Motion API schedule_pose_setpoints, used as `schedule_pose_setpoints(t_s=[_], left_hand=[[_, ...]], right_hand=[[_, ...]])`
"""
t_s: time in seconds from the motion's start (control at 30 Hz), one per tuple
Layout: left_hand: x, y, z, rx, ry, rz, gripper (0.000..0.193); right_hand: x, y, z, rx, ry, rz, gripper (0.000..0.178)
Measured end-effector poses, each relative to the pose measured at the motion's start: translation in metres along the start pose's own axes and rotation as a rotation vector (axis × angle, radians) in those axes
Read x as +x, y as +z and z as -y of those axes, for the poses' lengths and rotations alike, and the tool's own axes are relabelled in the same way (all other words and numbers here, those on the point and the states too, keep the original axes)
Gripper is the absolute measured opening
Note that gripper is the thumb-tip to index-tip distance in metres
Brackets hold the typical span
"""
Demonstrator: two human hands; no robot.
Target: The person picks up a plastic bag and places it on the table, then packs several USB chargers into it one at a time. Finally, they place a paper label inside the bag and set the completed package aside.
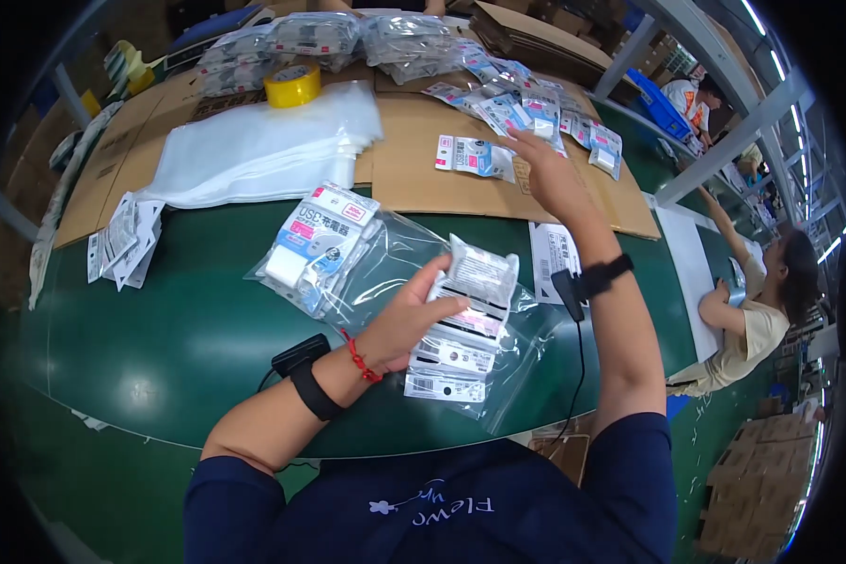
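My left hand [406, 324], with a red string bracelet at the wrist, grips several charger packets [479, 293] by their side, thumb on top. White backs with barcodes face up, fanned toward me over clear plastic film [522, 352]. Just left of it, a stack of charger packets [321, 240] lies face up, showing blue, pink and white fronts; clear film runs from beside it under my left hand. Farther off, my right hand [553, 177] is open, fingers stretched out over the cardboard, close to a loose packet [476, 157] and a scattered pile of packets [526, 99].
On the cardboard [409, 193] lie flat clear bags [263, 150], a yellow tape roll [292, 86] and filled bags [315, 38]. Printed labels [127, 240] sit at the left of the green table [160, 329]. Another person [757, 301] works at right.
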State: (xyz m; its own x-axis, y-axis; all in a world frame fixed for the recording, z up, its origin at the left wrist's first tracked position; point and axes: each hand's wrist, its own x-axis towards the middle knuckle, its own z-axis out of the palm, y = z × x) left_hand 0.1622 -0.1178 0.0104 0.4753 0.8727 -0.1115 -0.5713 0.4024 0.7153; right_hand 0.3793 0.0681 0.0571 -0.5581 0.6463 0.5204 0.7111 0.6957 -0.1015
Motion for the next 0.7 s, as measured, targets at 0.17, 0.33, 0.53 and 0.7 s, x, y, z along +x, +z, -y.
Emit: schedule_pose_setpoints(t_s=[0.17,0.33,0.53,0.7], left_hand=[[0.002,-0.001,0.004,-0.009,0.023,0.034,0.058],[0.0,-0.003,0.0,-0.054,0.047,0.045,0.057],[0.0,0.0,-0.008,-0.08,0.026,0.017,0.058],[0.001,-0.003,-0.018,-0.11,0.118,-0.024,0.056]], right_hand=[[0.01,0.03,-0.028,0.146,0.124,0.239,0.035],[0.018,0.001,0.019,-0.238,0.123,0.514,0.04],[-0.02,0.016,0.021,0.236,0.126,0.321,0.046],[-0.051,-0.001,0.036,0.77,0.5,0.206,0.049]])
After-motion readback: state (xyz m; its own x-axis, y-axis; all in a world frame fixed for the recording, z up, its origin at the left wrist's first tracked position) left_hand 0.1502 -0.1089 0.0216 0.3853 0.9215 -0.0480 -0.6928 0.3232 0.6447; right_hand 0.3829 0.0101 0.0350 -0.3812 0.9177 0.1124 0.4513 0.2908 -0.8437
